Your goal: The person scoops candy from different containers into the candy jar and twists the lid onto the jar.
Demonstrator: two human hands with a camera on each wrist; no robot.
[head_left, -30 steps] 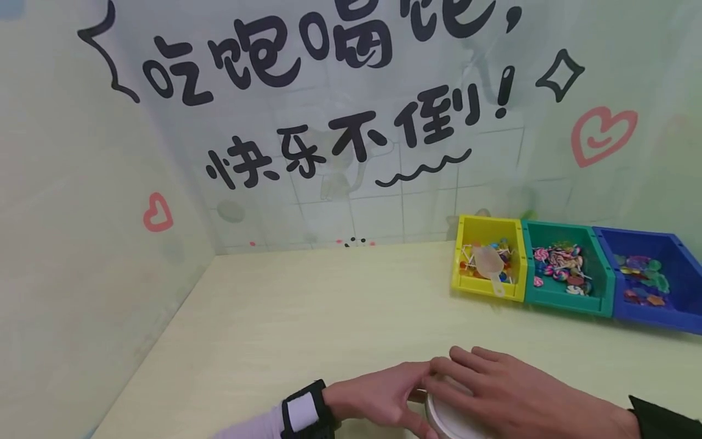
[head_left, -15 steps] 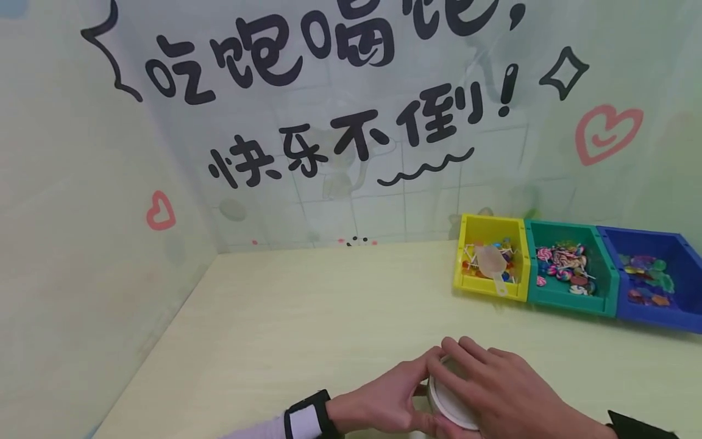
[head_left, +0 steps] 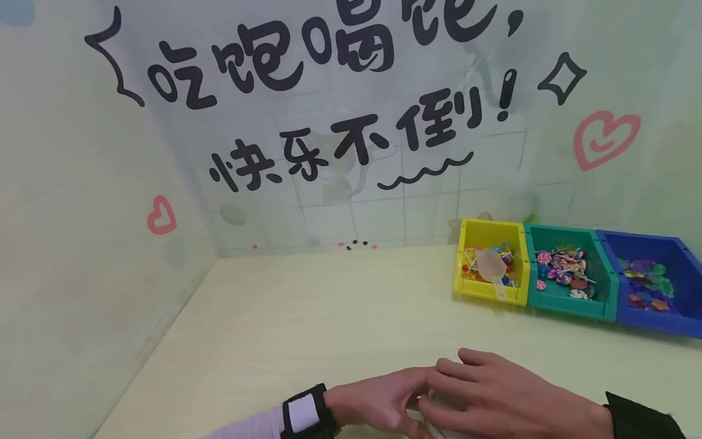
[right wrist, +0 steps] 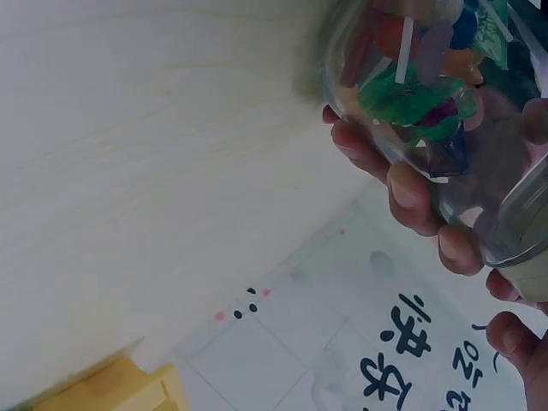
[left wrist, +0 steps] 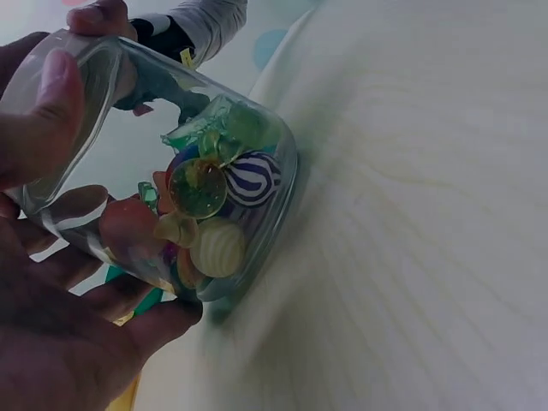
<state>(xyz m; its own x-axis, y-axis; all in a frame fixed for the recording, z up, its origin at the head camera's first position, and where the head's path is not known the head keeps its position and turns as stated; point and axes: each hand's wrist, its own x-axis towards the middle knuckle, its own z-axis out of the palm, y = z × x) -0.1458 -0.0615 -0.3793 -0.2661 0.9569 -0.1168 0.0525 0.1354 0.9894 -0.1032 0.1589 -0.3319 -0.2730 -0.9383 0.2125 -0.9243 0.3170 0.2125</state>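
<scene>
A clear jar [left wrist: 128, 188] holding wrapped candies, one of them a striped ball [left wrist: 254, 178], sits between my hands at the near side of the table. My left hand [head_left: 384, 399] grips the jar's side, its fingers [left wrist: 163, 325] curled round the clear wall. Over the top, my right hand [head_left: 504, 396] holds the white lid [right wrist: 524, 276] with bent fingers. The lid is mostly hidden by that hand in the head view. Green candy [right wrist: 411, 103] and white sticks show through the wall in the right wrist view, where the jar looks tilted.
At the back right stand a yellow bin [head_left: 488, 294], a teal bin [head_left: 570, 309] and a blue bin [head_left: 658, 324], each with candies or small coloured pieces. A pale scoop [head_left: 490, 265] lies in the yellow one. A printed curtain [head_left: 351, 213] closes off the table's back.
Both hands rose slightly half a second ago and are lower again now. My right hand has turned over the lid, covering more of it than before.
</scene>
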